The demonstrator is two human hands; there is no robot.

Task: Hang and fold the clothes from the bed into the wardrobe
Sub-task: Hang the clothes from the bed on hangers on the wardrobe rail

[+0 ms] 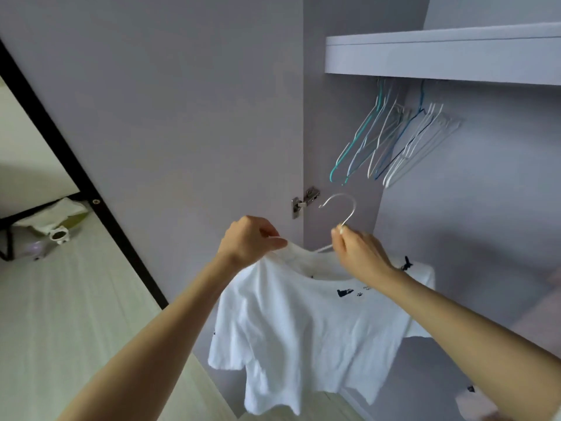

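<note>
here both hands hold hanger [340, 212] and white shirt [303, 323].

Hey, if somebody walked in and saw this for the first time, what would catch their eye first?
Probably the white T-shirt with small dark prints, low in the middle. The left hand pinches its collar and the right hand holds the neck of the white hanger it is on. Next, the bunch of empty wire hangers under the wardrobe shelf, upper right.
</note>
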